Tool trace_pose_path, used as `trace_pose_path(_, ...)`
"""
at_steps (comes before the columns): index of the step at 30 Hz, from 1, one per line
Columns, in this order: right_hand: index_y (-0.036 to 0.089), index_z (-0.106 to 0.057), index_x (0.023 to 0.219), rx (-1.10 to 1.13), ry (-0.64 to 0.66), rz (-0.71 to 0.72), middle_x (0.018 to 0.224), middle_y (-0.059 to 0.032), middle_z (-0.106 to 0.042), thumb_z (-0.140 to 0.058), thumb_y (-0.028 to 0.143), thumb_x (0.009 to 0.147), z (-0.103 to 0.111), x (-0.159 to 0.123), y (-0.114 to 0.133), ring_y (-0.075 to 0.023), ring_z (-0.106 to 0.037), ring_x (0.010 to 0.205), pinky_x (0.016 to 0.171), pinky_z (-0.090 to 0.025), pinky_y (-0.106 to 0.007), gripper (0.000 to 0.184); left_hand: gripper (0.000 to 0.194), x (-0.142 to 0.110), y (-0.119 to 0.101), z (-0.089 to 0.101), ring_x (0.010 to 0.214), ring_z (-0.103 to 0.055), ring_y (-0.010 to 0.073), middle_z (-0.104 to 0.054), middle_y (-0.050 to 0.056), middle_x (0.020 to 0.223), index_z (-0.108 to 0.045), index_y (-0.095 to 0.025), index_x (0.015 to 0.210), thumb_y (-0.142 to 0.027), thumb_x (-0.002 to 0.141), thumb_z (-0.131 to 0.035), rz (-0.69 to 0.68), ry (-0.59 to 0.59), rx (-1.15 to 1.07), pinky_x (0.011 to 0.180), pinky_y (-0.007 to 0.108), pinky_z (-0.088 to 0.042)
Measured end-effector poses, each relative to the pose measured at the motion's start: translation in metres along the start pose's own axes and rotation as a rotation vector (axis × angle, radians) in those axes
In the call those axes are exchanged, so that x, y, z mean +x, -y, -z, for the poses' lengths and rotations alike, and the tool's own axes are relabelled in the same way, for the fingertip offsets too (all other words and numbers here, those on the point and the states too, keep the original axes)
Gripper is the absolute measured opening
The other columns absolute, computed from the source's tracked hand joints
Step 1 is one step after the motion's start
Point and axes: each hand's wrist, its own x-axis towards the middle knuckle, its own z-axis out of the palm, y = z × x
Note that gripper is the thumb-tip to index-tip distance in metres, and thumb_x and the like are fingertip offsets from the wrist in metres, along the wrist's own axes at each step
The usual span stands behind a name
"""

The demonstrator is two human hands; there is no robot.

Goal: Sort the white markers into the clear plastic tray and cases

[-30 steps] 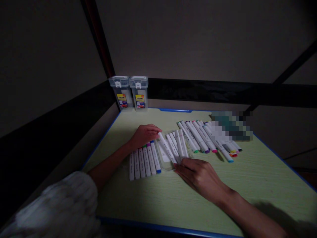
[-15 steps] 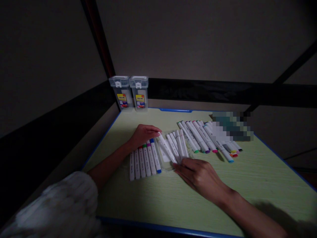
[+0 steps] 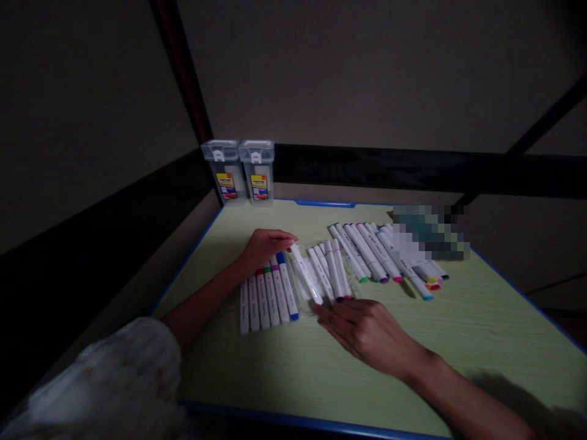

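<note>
A white marker (image 3: 306, 274) slants between my two hands over a clear plastic case (image 3: 299, 304). My left hand (image 3: 268, 249) pinches its far end with fingertips and thumb. Closed fingers of my right hand (image 3: 367, 330) grip its near end from the right. Beside it, several white markers (image 3: 337, 269) lie in the case, their near ends close to my right fingers. To the left, below my left hand, a neat row of white markers (image 3: 268, 299) lies side by side, some with red, green, purple and blue bands.
A loose pile of white markers with coloured ends (image 3: 371, 250) lies on the right of the pale green table (image 3: 293, 373). Behind it, a blurred patch (image 3: 428, 235) hides something. Two lidded clear boxes (image 3: 257, 174) with marker labels stand at the far left corner.
The slanted marker has shifted slightly left, away from the other markers in the case. My right hand has moved a little left and down with its near end. My left hand stays nearly still.
</note>
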Motion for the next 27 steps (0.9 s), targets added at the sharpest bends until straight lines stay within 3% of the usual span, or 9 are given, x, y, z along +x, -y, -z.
trace_pose_path(5,0.009,-0.058,0.105,0.001,0.018,0.014,0.058,-0.0003,-0.059,-0.037,0.015,0.087,-0.0005,-0.0001,0.0011,-0.0129,-0.055,0.052,0.049,-0.038,-0.031,0.028,0.02,0.0006,0.0018,0.0002,0.066,-0.058,0.0117,-0.067,0.003,0.071,-0.067,-0.012,0.079,-0.027,0.071,-0.055,-0.036,0.013,0.003,0.068,0.027,-0.047)
trace_pose_path(15,0.007,-0.055,0.109,0.024,0.047,0.002,0.063,-0.0015,-0.063,-0.038,0.015,0.086,-0.0005,-0.0004,0.0018,-0.0138,-0.057,0.054,0.052,-0.039,-0.032,0.029,0.021,0.0009,0.0019,0.0007,0.069,-0.059,0.0124,-0.068,0.005,0.079,-0.066,-0.012,0.078,-0.028,0.072,-0.054,-0.042,0.032,0.011,0.068,0.027,-0.046)
trace_pose_path(27,0.01,-0.054,0.11,0.036,0.066,0.0,0.061,-0.0007,-0.062,-0.034,0.012,0.086,-0.0005,-0.0005,0.002,-0.0136,-0.056,0.053,0.051,-0.037,-0.032,0.032,0.016,0.0015,0.0029,-0.0021,0.063,-0.058,0.0106,-0.066,0.002,0.071,-0.063,-0.012,0.079,-0.023,0.071,-0.055,-0.032,0.037,0.029,0.062,0.025,-0.046)
